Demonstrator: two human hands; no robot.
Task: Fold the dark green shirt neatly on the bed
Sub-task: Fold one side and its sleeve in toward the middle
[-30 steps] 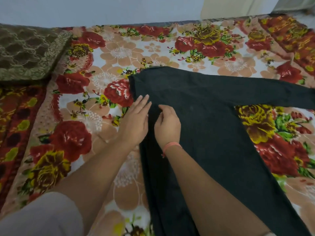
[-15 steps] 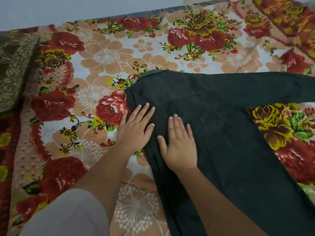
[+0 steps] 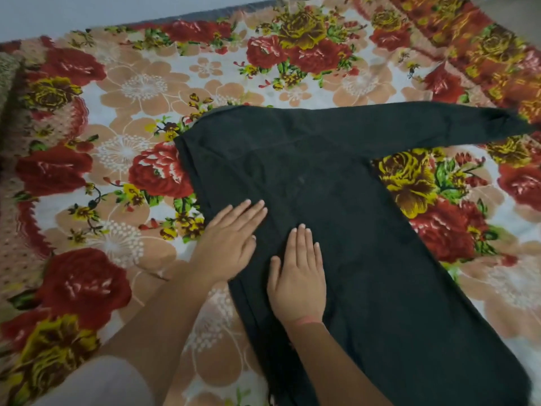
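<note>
The dark green shirt [image 3: 336,206] lies flat on the bed [image 3: 140,92], which is covered by a floral sheet. One long sleeve [image 3: 456,124] stretches out to the right. The shirt's left side is folded in, giving a straight left edge. My left hand [image 3: 231,241] rests flat, fingers spread, on that left edge, half on the sheet. My right hand [image 3: 298,273] lies flat on the cloth beside it, palm down, a thin red band at the wrist. Neither hand grips anything.
A brownish patterned pillow or blanket [image 3: 7,74] sits at the bed's far left edge. A pale wall [image 3: 87,10] runs behind the bed. The floral sheet spreads around the shirt on all sides.
My right hand went from curled to flat on the shirt. Both hands have slid a little toward me along the folded left edge, and the view shifted so more of the sleeve shows.
</note>
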